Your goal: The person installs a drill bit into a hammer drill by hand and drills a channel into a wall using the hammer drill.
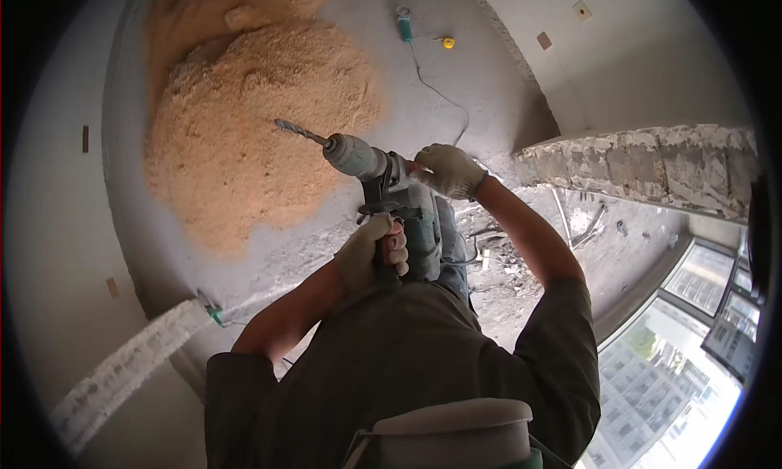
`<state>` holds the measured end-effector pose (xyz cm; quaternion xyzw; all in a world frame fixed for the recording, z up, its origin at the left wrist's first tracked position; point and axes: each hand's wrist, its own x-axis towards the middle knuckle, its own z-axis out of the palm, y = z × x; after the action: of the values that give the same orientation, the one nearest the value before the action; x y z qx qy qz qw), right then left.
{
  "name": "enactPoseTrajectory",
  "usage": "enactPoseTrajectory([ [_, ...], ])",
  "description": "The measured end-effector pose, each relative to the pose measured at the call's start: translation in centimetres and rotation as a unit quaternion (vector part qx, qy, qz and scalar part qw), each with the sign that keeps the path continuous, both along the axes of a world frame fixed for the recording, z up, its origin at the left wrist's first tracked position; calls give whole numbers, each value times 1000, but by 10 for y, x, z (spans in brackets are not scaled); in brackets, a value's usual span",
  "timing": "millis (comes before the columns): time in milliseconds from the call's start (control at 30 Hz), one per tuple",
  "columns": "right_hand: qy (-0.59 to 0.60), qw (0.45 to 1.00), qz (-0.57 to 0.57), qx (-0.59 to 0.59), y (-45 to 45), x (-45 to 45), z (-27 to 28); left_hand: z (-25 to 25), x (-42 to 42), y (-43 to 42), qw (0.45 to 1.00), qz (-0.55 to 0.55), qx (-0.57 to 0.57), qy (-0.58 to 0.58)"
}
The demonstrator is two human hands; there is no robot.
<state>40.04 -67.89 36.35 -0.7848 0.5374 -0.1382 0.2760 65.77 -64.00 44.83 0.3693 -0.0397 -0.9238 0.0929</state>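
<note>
The drill (422, 239) is mid-frame, fingers of the left hand (366, 251) clenched around its grip (382, 257), the right hand's (447, 172) around its side handle (411, 167); a jammed bit (300, 132) could wrench it.

2 glvs (446, 169), 1 drill (421, 233)

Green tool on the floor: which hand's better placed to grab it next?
Probably the right hand: nearer the green tool in view. The left hand is farther; both are on the drill.
</note>
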Motion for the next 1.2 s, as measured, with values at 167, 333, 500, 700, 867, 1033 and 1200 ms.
enactPoseTrajectory([
  [167,-23,999,11,-32,-26,-37,5,1,-21,-48,997,-80,-20,-3],
  [333,88,992,28,83,-82,-84,-15,-5,-71,-110,991,-135,-2,-27],
  [500,-4,992,92,-81,-165,-161,-49,-11,-151,-186,983,-151,-6,-108],
  [700,-52,992,57,103,-219,-215,-81,-17,-230,-252,976,-124,87,-156],
  [867,-77,985,69,140,-244,-260,-86,-26,-262,-278,977,-114,103,-145],
  [1033,-23,965,212,150,-284,-315,-59,-11,-308,-298,971,-149,79,-170],
  [1200,68,982,167,59,-288,-338,-40,-7,-343,-315,961,-189,67,-190],
])
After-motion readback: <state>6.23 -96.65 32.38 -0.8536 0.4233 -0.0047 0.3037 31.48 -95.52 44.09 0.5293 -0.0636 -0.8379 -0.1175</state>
